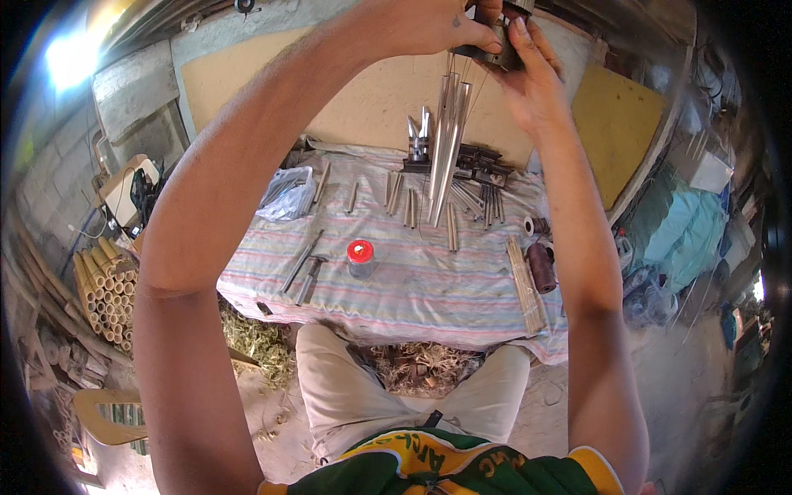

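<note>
Both my arms are raised toward the top edge of the view. My left hand [437, 29] and my right hand [535, 74] grip the dark, rounded top piece [505, 56] of a wind chime from either side. Thin strings run down from it to several shiny metal tubes [445, 136], which hang above the cloth-covered table. The upper end of the top piece is cut off by the picture's edge, and my fingers hide part of it.
On the striped cloth [412, 289] lie loose metal tubes [410, 206], a hammer [310, 279], a red-lidded jar [360, 257], a brown thread spool [540, 266] and a bundle of thin sticks [525, 285]. Dark carved pieces [478, 165] stand at the back. Bamboo tubes [103, 289] are stacked at left.
</note>
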Demonstrator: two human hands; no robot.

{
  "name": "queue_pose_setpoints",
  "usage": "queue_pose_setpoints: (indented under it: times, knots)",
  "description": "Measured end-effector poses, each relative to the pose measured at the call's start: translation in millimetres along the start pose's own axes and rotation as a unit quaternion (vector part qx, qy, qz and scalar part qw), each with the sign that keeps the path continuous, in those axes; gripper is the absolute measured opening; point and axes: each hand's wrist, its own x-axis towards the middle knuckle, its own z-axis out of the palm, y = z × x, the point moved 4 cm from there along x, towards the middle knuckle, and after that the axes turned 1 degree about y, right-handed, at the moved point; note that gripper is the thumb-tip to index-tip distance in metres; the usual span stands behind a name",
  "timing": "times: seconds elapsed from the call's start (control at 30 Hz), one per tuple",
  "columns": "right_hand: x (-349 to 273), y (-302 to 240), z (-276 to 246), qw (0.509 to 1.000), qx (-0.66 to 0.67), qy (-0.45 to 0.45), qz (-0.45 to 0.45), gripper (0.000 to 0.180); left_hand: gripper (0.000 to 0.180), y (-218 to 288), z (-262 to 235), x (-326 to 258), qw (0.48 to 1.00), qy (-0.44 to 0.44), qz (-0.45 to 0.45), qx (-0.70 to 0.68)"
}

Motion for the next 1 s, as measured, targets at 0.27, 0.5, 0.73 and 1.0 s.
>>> queue_pose_setpoints:
  times: [0.27, 0.5, 0.73, 1.0]
  knots:
    - [0, -8, -13, 0.998, -0.065, 0.027, 0.003, 0.036, 0.028, 2, 0, 10, 0.999, 0.000, 0.035, 0.003]
    - [-4, -18, 9, 0.997, -0.069, -0.029, -0.028, 0.035, 0.029, 3, -3, 13, 1.000, -0.023, -0.007, -0.006]
    - [-2, -25, 4, 0.993, -0.090, -0.069, -0.019, 0.042, 0.031, 1, -5, 14, 0.999, -0.025, -0.019, 0.018]
    - [-9, -34, -3, 0.969, -0.220, -0.089, -0.059, 0.057, 0.030, 1, -3, 12, 0.999, -0.027, -0.034, 0.000]
